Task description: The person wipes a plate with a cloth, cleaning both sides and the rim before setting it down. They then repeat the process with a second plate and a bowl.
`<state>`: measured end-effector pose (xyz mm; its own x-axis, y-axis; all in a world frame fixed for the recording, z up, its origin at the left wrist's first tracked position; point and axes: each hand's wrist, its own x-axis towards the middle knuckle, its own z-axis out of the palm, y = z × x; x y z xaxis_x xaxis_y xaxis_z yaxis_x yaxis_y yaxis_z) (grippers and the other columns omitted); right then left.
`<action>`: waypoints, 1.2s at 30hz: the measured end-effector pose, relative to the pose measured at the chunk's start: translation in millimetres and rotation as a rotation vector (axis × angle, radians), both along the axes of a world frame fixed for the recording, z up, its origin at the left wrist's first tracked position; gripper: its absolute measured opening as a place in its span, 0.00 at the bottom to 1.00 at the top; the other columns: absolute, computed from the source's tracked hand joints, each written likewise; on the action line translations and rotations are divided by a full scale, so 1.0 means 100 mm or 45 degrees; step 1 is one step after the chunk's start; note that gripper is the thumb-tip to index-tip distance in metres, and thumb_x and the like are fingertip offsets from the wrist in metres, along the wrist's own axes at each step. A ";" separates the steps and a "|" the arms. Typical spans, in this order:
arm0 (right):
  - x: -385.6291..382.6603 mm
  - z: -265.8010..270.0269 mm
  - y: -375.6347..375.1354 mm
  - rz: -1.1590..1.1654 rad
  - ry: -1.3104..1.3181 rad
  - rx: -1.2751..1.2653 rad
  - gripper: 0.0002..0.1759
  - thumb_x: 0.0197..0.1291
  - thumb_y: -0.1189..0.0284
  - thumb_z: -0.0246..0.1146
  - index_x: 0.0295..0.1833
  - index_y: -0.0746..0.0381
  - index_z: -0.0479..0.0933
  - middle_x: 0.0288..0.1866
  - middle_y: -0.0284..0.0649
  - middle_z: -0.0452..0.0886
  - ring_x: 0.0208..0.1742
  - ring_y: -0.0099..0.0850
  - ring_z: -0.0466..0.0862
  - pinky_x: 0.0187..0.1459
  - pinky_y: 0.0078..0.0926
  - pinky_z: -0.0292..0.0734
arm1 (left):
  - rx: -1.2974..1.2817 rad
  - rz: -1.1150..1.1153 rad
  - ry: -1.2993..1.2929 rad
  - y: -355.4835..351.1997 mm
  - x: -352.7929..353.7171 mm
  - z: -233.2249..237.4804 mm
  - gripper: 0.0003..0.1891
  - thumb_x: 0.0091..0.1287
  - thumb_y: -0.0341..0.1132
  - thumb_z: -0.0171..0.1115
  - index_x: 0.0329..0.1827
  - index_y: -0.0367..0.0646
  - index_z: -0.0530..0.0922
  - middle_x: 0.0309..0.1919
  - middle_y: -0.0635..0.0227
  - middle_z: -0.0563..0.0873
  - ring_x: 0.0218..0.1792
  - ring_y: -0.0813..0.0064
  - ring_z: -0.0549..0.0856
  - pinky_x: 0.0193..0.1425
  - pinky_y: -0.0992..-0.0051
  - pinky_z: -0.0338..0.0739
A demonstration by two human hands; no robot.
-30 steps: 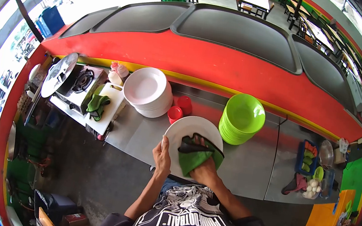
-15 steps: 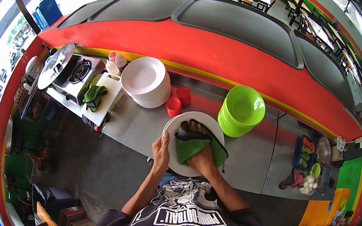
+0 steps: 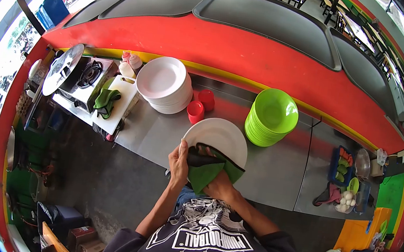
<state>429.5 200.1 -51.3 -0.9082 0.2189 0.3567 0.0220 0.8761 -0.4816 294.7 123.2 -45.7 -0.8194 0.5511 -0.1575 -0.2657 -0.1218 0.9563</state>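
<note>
My left hand [image 3: 179, 161] grips the left rim of a white plate [image 3: 223, 134], thumb on top, close to my body at the counter's front edge. In my right hand [image 3: 219, 184] is a green and black cloth [image 3: 206, 173], pressed against the near part of the plate; the cloth hides some of the fingers. Past the plate stand two red cups [image 3: 196, 110]. A stack of white plates [image 3: 163, 82] rises behind to the left, and a stack of lime green plates [image 3: 272, 115] to the right.
The steel counter [image 3: 276, 180] runs across. On its left are a gas stove [image 3: 88, 76], a white cutting board [image 3: 119, 108] with another green cloth [image 3: 106, 102], and sauce bottles [image 3: 127, 68]. At right sit a blue vegetable basket [image 3: 342, 166] and eggs [image 3: 346, 201]. Dark trays [image 3: 270, 23] line the red ledge.
The cloth and my right hand have moved toward me and slightly left across the plate, uncovering its far part. My left hand keeps its grip on the rim.
</note>
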 end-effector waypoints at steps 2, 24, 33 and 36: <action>-0.08 0.10 0.10 -0.125 -0.010 0.053 0.40 0.62 0.60 0.61 0.79 0.57 0.61 0.83 0.58 0.53 0.83 0.59 0.53 0.78 0.56 0.51 | -0.024 -0.024 0.114 0.01 0.09 0.03 0.25 0.80 0.52 0.55 0.41 0.34 0.83 0.28 0.83 0.73 0.29 0.89 0.64 0.30 0.80 0.57; 0.26 0.19 0.85 -0.354 0.126 -0.361 0.28 0.52 0.68 0.73 0.61 0.58 0.78 0.60 0.46 0.82 0.60 0.45 0.82 0.60 0.42 0.76 | -0.287 -0.339 0.254 -0.35 -0.09 0.33 0.28 0.78 0.56 0.56 0.31 0.37 0.81 0.20 0.86 0.66 0.24 0.90 0.62 0.25 0.78 0.55; 0.24 0.51 0.77 -0.296 0.041 -0.352 0.20 0.59 0.65 0.68 0.56 0.59 0.83 0.48 0.46 0.88 0.52 0.44 0.87 0.53 0.39 0.81 | -0.353 -0.582 0.498 -0.35 -0.10 0.79 0.28 0.78 0.54 0.58 0.37 0.30 0.80 0.20 0.84 0.66 0.25 0.88 0.63 0.25 0.75 0.57; 0.26 0.19 0.84 -0.361 0.175 -0.297 0.20 0.59 0.70 0.67 0.58 0.58 0.82 0.49 0.46 0.88 0.52 0.44 0.87 0.54 0.39 0.80 | -0.374 -0.500 0.526 -0.36 -0.08 0.75 0.27 0.78 0.53 0.58 0.38 0.30 0.80 0.21 0.84 0.67 0.25 0.88 0.63 0.25 0.76 0.57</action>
<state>455.2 284.3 -32.1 -0.7469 0.5443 0.3820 0.1690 0.7110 -0.6826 286.3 87.1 29.7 -0.5906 0.8046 -0.0624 0.1601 0.1926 0.9681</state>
